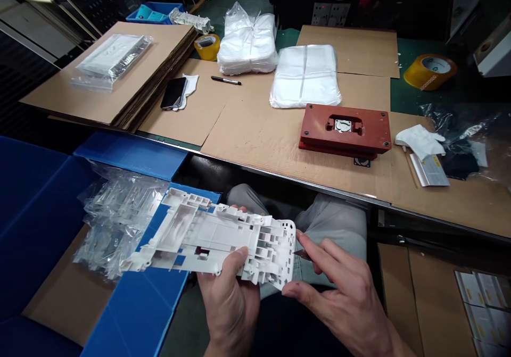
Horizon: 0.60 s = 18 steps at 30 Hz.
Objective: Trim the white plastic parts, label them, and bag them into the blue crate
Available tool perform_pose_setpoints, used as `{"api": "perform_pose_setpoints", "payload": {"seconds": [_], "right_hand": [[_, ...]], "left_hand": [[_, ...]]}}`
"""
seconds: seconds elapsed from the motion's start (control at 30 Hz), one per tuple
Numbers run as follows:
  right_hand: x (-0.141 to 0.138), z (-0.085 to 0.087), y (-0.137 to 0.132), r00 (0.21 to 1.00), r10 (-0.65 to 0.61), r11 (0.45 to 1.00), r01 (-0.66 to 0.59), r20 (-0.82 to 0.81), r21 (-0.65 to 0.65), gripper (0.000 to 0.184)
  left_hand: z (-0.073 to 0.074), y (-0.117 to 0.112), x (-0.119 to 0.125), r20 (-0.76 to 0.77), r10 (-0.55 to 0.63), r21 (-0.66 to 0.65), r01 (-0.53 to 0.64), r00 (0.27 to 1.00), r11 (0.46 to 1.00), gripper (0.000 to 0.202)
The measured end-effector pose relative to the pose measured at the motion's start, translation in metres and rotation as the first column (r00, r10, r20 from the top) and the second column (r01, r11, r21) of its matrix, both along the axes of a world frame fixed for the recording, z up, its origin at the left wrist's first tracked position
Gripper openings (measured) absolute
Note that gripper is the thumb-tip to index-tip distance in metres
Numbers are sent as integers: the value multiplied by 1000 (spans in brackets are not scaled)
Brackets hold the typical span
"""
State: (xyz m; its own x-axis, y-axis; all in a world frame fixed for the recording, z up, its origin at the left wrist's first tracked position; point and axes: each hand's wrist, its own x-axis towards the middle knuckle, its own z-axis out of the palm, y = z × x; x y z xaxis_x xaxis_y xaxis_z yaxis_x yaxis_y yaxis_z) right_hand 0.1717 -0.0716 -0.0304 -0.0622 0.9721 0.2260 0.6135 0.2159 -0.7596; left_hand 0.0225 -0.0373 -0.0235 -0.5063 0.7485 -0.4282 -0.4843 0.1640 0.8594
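Note:
A white moulded plastic housing [227, 234], full of slots and clips, is held over my lap, its perforated end towards the right. My left hand [229, 298] is closed on its near long edge, thumb on top and fingertips showing past the far edge. My right hand [339, 288] is at the perforated end, with the thumb on the lower corner and a finger by the upper one. Between the fingers sticks out a small dark pointed blade [302, 254], its tip at the housing's edge. The rest of the blade is hidden by the hand.
A red fixture block [345, 131] sits on the cardboard-covered table, near white bag stacks [305, 75]. Tape rolls [430, 72], a phone [174, 93] and a pen [225, 81] lie about. To my left, a blue box [131, 314] contains plastic-bagged parts [120, 208].

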Motion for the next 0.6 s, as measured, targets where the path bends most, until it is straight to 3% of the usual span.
{"api": "perform_pose_setpoints", "payload": {"seconds": [0.3, 0.37, 0.5, 0.6], "right_hand": [[-5, -3, 0, 1000, 2, 1000, -2, -19, 29, 46], [-3, -5, -1, 998, 61, 998, -61, -15, 11, 42], [11, -19, -2, 964, 249, 955, -261, -92, -143, 35], [27, -34, -1, 980, 127, 944, -168, -156, -283, 31]], "left_hand": [[-2, 2, 0, -53, 20, 13, -20, 998, 1000, 78], [-4, 3, -1, -71, 32, 36, -30, 997, 999, 78], [-7, 5, -3, -102, 49, 118, -37, 994, 992, 78], [-9, 6, -5, -119, 45, 143, -28, 992, 989, 80]]}}
